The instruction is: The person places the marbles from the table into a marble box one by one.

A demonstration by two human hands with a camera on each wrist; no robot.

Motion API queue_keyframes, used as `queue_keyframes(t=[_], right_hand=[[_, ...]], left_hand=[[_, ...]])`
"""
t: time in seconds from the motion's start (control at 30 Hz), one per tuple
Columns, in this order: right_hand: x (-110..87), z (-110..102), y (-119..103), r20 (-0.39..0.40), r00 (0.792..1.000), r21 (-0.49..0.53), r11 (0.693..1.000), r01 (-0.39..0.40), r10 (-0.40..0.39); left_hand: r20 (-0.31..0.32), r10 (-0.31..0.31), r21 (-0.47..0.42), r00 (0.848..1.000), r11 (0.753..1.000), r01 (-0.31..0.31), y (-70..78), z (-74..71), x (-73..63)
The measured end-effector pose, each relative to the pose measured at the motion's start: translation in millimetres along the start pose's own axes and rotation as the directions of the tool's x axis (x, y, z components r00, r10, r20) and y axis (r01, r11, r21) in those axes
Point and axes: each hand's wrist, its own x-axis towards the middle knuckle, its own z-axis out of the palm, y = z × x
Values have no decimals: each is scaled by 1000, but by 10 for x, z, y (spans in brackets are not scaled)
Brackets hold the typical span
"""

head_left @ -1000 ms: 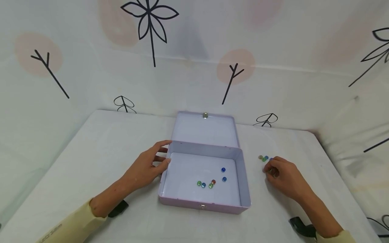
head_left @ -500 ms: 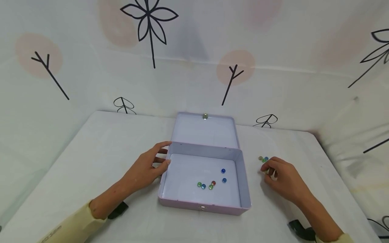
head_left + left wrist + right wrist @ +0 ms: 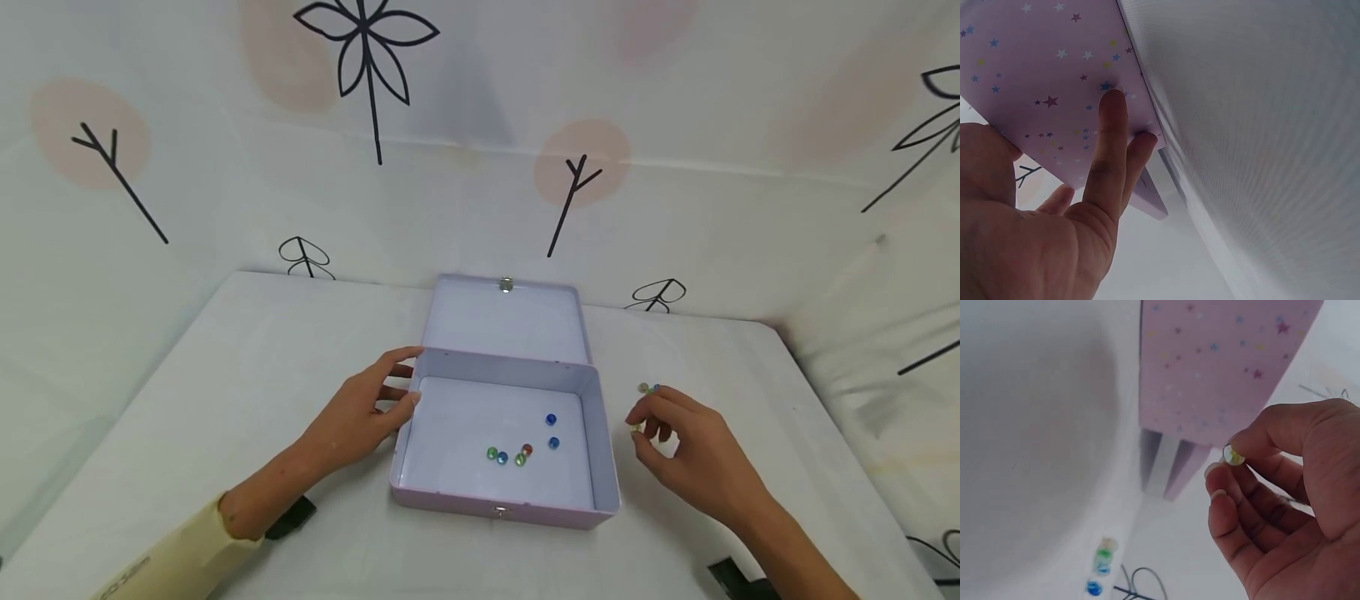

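An uncovered lilac tin box (image 3: 502, 512) rests on the table, its hinged lid (image 3: 510, 321) laid back behind it. My left hand (image 3: 367, 412) lies along the box's left side, thumb and index finger at the rim. In the left wrist view, nearly straight fingers (image 3: 1108, 150) touch the star-printed outer wall. My right hand (image 3: 701, 454) is raised just right of the box. Between thumb and index finger it pinches a clear marble (image 3: 1232, 455) with a yellow streak. Inside the box lie several marbles: blue (image 3: 551, 419), green (image 3: 492, 453) and red (image 3: 527, 450).
Beyond my right hand a small group of marbles (image 3: 1104, 555) lies on the white-covered table (image 3: 315, 325), partly hidden by that hand in the head view. A metal clasp (image 3: 507, 284) sits on the lid's far edge. A patterned white sheet (image 3: 465, 200) hangs behind the table.
My right hand has moved left from beside the loose marbles toward the box, with the clear marble now visible in its fingers. The left hand and the box have stayed still.
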Motion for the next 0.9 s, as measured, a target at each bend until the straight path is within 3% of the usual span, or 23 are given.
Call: queue_keyframes(t=[0.37, 0.9], right_hand=[[-17, -10, -308, 39, 998, 50, 998, 38, -40], [-48, -15, -469, 67, 994, 109, 991, 84, -91]], left_hand=[[4, -1, -20, 1000, 1000, 1, -11, -1, -10], [9, -10, -19, 1000, 1000, 10, 13, -14, -9]])
